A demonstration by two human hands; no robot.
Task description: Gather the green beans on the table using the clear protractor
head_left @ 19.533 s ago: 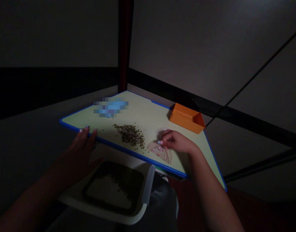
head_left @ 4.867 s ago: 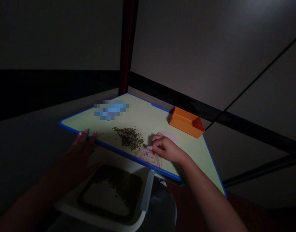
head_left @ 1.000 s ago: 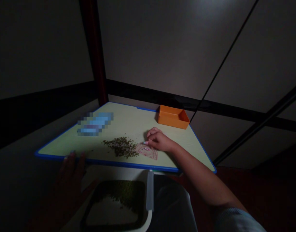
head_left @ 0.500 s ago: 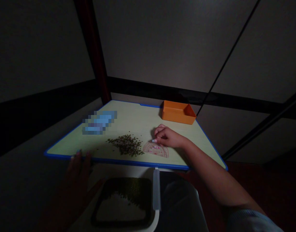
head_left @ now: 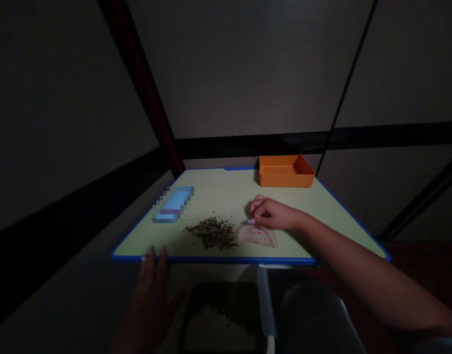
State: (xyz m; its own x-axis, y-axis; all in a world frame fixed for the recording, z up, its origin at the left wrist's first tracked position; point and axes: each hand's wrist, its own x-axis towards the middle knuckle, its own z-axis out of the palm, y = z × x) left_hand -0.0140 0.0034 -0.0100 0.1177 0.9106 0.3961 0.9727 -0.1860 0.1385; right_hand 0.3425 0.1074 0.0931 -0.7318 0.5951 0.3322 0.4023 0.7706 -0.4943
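My right hand (head_left: 268, 214) is closed in a pinch at the far, curved edge of a clear half-round protractor (head_left: 259, 239) with pink markings. The protractor lies on the pale board (head_left: 218, 191) with a blue rim, just right of a loose pile of small greenish-brown grains (head_left: 214, 233). My left hand (head_left: 152, 290) is in shadow with its fingers stretched out, the tips resting on the board's near left edge. Below that edge a clip-sided container (head_left: 267, 300) holds more dark grains, heaped toward its far side; its lower part is cut off by the frame.
An orange open-topped box (head_left: 285, 179) stands at the back right of the board. A light-blue, pixelated flat item (head_left: 176, 202) lies at the left. Wall panels (head_left: 248, 73) close in behind and to the left. The scene is dim.
The view has turned, shifting everything. Since about five seconds ago the protractor, with my right hand, has moved from the pile's near right corner to its right side. My left hand stays at the edge.
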